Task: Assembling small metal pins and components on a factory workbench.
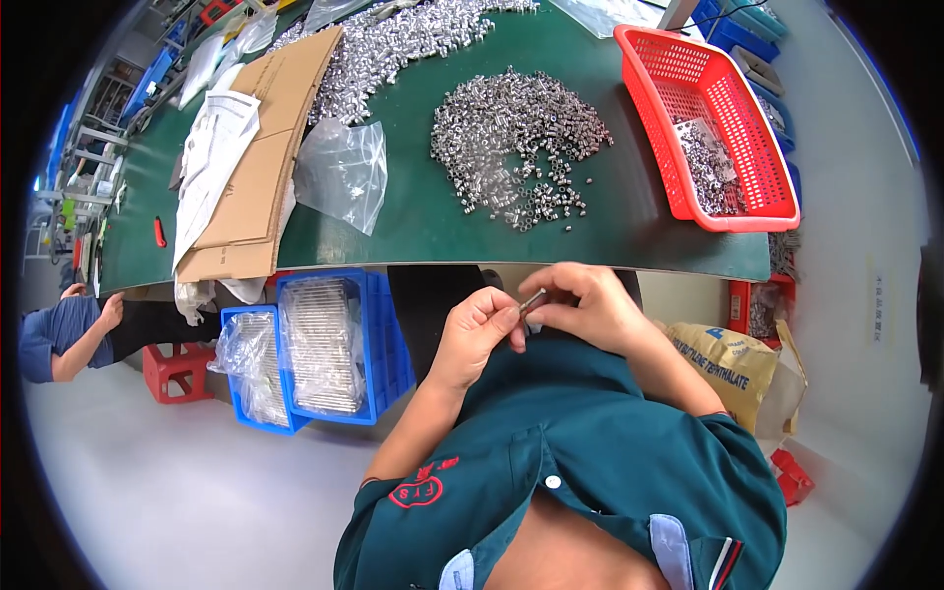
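Low in front of my body, near the table's front edge, both hands meet around a small, thin metal pin (pixel 532 300). The thumb and fingers of my left hand (pixel 474 331) are closed on its lower end. My right hand (pixel 592 307) curls around it from the other side, thumb and fingertips pressed close to the pin. The fingers cover much of the pin, so its full length is hidden. Beyond the hands, a heap of small shiny metal sleeves (pixel 511 138) lies spread on the green table (pixel 413 231).
A larger metal heap (pixel 393 44) lies farther back. A red basket (pixel 651 123) with metal parts stands right. Cardboard (pixel 251 187) and a clear bag (pixel 339 172) lie left. Below are blue crates (pixel 391 344) of bagged rods and a yellow sack (pixel 723 364). Another person's arm (pixel 93 339) shows far left.
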Demonstrator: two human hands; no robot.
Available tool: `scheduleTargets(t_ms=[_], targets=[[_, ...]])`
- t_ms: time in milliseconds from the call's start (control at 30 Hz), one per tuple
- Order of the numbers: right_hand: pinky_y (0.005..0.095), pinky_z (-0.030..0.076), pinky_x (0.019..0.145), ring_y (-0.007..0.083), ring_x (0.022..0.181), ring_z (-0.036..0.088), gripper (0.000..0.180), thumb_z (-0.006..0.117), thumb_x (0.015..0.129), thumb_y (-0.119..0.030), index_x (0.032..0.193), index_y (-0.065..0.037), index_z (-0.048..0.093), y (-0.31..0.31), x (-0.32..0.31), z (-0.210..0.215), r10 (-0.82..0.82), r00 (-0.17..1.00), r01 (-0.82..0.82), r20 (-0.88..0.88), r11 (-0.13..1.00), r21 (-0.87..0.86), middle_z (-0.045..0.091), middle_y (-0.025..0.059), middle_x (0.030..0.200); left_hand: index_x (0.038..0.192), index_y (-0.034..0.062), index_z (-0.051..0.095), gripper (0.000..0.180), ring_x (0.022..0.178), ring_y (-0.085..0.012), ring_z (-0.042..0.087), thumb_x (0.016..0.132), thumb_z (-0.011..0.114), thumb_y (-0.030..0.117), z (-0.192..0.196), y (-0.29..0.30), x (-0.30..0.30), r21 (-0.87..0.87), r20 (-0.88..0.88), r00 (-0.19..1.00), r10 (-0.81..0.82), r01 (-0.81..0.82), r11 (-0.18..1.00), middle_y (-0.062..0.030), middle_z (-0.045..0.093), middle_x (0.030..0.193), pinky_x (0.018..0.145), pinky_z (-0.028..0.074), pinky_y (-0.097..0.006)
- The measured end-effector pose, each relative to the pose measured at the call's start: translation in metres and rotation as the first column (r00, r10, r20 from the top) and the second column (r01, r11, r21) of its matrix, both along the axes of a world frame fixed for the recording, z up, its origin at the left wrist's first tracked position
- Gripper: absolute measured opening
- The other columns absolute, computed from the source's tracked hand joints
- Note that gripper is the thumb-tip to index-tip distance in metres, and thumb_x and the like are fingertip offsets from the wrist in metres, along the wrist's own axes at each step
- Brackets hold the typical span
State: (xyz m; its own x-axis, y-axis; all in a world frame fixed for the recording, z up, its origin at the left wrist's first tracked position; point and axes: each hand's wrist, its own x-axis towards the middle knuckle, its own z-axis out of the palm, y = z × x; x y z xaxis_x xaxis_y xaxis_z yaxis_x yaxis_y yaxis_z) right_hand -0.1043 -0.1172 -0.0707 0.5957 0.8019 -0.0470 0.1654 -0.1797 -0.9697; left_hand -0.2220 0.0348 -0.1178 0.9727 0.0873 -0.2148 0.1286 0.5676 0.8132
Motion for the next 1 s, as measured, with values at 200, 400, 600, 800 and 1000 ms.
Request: scheduleTargets(t_ms=[200,400,600,800,1000], targets=[[0.0327,0.05,0.06,0.0247,0.068,0.061,0.017,0.067,0.073,-0.003,0.089,-0.004,0.064,-0.007,0.037,-0.018,-0.302,0.752,0.346,0.585,0.937,0.039,0.06,0.0097,0.078,0.087,0.0003,0.055,0.013,0.061,-0.0124,0.055,0.092,0.053,0.012,-0.005,0.004,-0.001,0.06,0.011,0.999,0.041,-0.041,0.997,-0.0053,0.058,0.068,0.062,0.047,-0.025],[0.0344,0.05,0.06,0.0271,0.069,0.061,0.014,0.067,0.072,-0.004,0.085,-0.006,0.064,-0.003,0.04,-0.029,-0.233,0.605,0.352,0.761,0.936,0.007,0.06,0.0076,0.078,0.087,0.0001,0.055,0.013,0.062,-0.012,0.055,0.092,0.053,0.012,-0.005,0.003,0.0,0.091,-0.002,0.998,0.056,-0.056,0.994,-0.0048,0.057,0.067,0.061,0.047,-0.025],[0.0277,0.048,0.058,0.0174,0.064,0.059,0.009,0.064,0.076,0.002,0.082,-0.001,0.059,-0.001,0.034,-0.014,-0.225,0.802,0.217,0.554,0.973,0.082,0.059,0.0079,0.075,0.087,0.0003,0.054,0.014,0.062,-0.0108,0.055,0.092,0.053,0.013,-0.005,0.007,0.006,0.151,-0.001,0.997,0.073,-0.072,0.986,-0.0043,0.058,0.068,0.061,0.046,-0.024],[0.0249,0.047,0.06,0.0096,0.068,0.058,0.012,0.067,0.075,0.0,0.086,-0.001,0.062,0.003,0.018,-0.005,-0.066,0.998,0.065,0.013,0.996,0.056,0.06,0.0038,0.074,0.089,0.0015,0.056,0.011,0.061,-0.0082,0.055,0.092,0.053,0.012,0.004,0.004,0.002,0.296,-0.027,0.998,0.064,-0.053,0.954,-0.0029,0.058,0.069,0.059,0.047,-0.022],[0.0283,0.047,0.059,0.0208,0.065,0.06,0.01,0.066,0.069,0.003,0.077,0.0,0.063,0.005,0.01,0.009,-0.001,0.938,-0.016,0.347,0.999,0.048,0.061,0.0096,0.072,0.09,0.0032,0.057,0.01,0.061,-0.006,0.055,0.092,0.054,0.013,0.0,0.003,-0.004,0.348,-0.064,0.998,0.011,0.012,0.938,-0.0005,0.058,0.067,0.055,0.044,-0.02]])
